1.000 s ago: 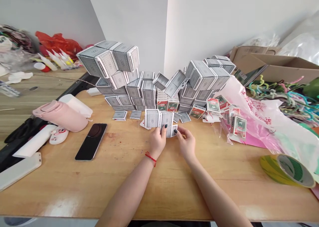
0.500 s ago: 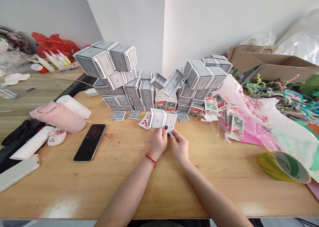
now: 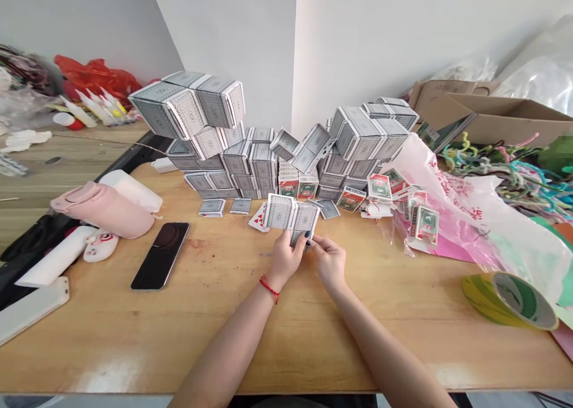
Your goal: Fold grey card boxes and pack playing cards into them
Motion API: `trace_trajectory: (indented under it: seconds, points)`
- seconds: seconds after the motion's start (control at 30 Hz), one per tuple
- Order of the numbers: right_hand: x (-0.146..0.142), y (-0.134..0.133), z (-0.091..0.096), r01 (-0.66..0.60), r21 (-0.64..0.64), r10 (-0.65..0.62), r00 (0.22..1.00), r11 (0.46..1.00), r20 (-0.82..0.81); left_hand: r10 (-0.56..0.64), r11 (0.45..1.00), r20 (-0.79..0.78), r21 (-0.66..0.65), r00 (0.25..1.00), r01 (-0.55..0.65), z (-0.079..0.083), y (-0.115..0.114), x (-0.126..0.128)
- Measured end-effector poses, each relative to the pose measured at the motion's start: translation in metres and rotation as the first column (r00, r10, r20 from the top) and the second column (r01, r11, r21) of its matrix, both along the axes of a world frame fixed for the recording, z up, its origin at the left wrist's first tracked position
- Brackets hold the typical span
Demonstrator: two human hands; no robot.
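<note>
Joined playing cards (image 3: 305, 219), grey patterned backs toward me, are held up above the table's middle. My left hand (image 3: 287, 256) is closed on their lower edge, thumb on the front. Thumb and fingers of my right hand (image 3: 330, 262) pinch the lower right corner of the same cards. Just behind lies a heart card (image 3: 258, 218), face up and partly covered. Small piles of cards (image 3: 212, 207) lie left of it, and another card pile (image 3: 329, 209) to the right. Blocks folded from cards are stacked behind, in a left stack (image 3: 179, 107) and a right stack (image 3: 358, 133).
Card boxes (image 3: 308, 188) stand between the stacks, with more boxes (image 3: 424, 224) on a plastic bag (image 3: 452, 187). A phone (image 3: 160, 256) and pink bottle (image 3: 107, 211) lie at left. Tape (image 3: 508, 300) sits at right, before a cardboard box (image 3: 501, 119).
The held cards have turned a little, so the right panel shows more fully. My right hand has shifted slightly right and down along their corner.
</note>
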State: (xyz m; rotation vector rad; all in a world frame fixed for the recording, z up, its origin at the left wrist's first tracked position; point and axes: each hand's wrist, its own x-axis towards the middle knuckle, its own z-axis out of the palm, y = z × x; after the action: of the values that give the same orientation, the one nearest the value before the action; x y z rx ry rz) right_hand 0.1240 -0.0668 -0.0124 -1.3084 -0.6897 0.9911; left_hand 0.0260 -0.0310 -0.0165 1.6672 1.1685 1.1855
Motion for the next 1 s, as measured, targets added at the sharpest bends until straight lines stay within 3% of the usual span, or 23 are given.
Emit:
trace_trajectory:
  seconds: [0.23,0.4,0.7,0.77,1.0]
  points:
    - [0.008,0.001,-0.001,0.026,-0.009,-0.025,0.995,1.0,0.093,-0.101,0.992,0.045,-0.071,0.994,0.104,0.001,0.001,-0.001]
    - [0.012,0.003,0.0,-0.068,0.023,0.067,0.997,0.997,0.046,-0.154,0.976,0.187,-0.126,0.97,0.18,0.005,-0.001,-0.002]
    - [0.014,0.006,-0.001,-0.176,0.134,0.177,0.984,0.975,0.01,-0.259,0.866,0.518,-0.25,0.815,0.434,0.017,0.004,-0.003]
    - [0.016,0.006,-0.001,-0.185,0.132,0.186,0.983,0.974,0.011,-0.263,0.852,0.522,-0.269,0.811,0.45,0.017,0.007,-0.005]
    - [0.02,0.007,0.002,-0.171,0.049,0.167,0.983,0.984,0.073,-0.205,0.887,0.336,-0.335,0.919,0.319,0.013,0.014,-0.01]
